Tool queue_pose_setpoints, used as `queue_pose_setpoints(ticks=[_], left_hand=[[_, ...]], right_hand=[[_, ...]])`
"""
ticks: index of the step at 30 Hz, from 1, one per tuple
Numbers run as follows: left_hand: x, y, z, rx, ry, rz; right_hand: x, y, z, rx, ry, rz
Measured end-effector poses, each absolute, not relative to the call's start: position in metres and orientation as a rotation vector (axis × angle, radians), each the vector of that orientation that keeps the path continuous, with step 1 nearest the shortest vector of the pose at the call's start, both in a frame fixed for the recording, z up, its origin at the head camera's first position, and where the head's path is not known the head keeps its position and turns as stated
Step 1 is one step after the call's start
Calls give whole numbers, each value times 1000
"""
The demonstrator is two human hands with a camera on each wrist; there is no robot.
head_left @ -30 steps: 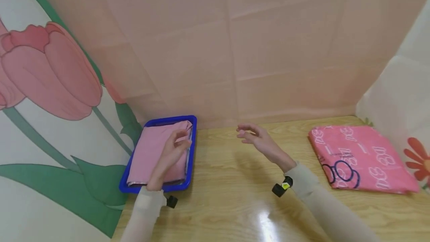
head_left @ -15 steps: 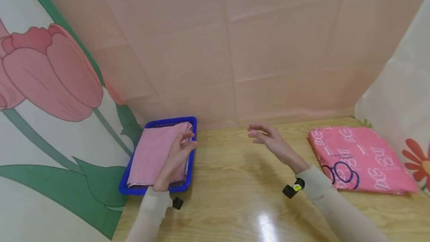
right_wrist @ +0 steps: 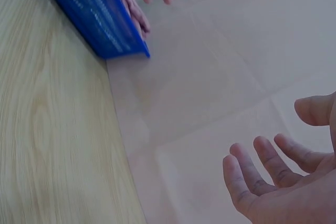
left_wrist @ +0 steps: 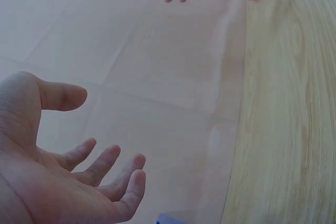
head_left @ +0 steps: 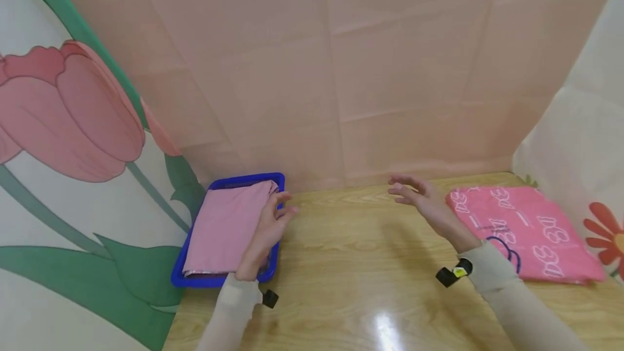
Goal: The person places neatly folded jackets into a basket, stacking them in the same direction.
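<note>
Soft, fairly even light fills the head view, with one white patch of glare near the bottom of the tabletop (head_left: 336, 286). Faint, fuzzy-edged shadows fall below the right grip (head_left: 431, 207). Small lettering on the pink package (head_left: 526, 232) is too blurred to read, and the side walls (head_left: 44, 210) slant outward toward the edges. Both wrist views look greyer and dimmer — the basket (right_wrist: 92, 17) there slightly soft.

left grip (head_left: 265, 230): raised, loosely curved | right grip (head_left: 433, 207): raised, loosely curved
</note>
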State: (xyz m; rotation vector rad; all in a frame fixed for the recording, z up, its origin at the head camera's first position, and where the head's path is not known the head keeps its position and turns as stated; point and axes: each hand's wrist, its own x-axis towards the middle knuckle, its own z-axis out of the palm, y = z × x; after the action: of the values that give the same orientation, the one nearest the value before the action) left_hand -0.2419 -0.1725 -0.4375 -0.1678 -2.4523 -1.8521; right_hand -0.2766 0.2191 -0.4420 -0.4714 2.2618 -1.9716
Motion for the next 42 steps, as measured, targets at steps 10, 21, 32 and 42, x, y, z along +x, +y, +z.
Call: queue_pose_setpoints(ticks=[10, 21, 32, 42], left_hand=[[-244, -154, -448, -186, -2474, -1869], [-249, -119, -453, -259, -2368, -2005], [-254, -83, -471, -308, -2345, -2109], [-246, -44, -474, -425, -2381, -2203]], right_hand=[[-268, 264, -447, -380, 2377, -1912], [-267, 307, -449, -322, 2549, -1796], [-265, 358, -476, -301, 2691, -1680], [-257, 385, -487, -204, 2770, -1627]])
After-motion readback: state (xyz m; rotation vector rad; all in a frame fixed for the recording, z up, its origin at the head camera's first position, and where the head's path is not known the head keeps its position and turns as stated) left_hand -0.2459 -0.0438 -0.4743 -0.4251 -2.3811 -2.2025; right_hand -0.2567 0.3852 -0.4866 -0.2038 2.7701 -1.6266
